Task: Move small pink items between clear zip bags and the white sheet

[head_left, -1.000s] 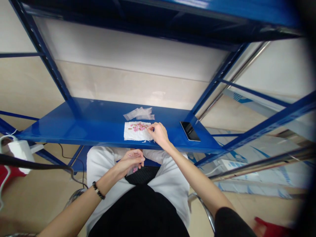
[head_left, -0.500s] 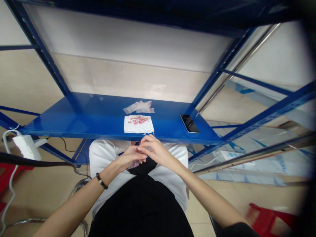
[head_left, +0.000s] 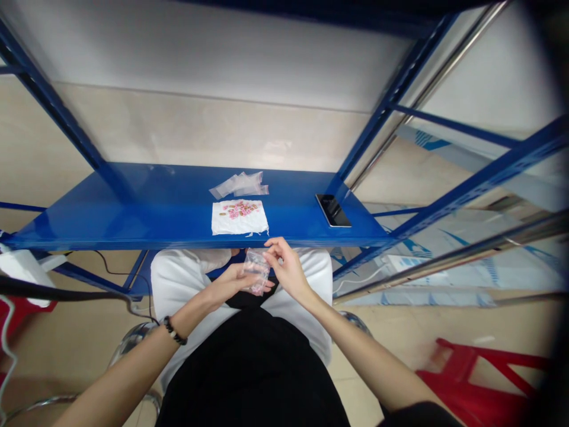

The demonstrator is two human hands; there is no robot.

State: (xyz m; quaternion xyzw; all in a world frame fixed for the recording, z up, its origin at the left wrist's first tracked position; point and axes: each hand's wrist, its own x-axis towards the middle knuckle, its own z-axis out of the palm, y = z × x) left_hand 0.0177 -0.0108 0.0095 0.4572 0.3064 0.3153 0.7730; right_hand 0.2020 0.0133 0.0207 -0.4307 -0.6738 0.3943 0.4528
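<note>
Blue shelf [head_left: 155, 207] fills the scene, white cloth [head_left: 240, 217] with pink bits at its near edge, phone [head_left: 333, 210] far right. Below, left hand [head_left: 233, 280] and right hand [head_left: 287, 265] both pinch a small clear bag [head_left: 256, 270] over the lap.

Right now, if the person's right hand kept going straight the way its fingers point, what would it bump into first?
The right hand points up and left, its fingers pinching the top of the small clear bag that the left hand holds. Beyond the bag, it would probably meet the blue shelf's front edge, though depth is unclear.
</note>
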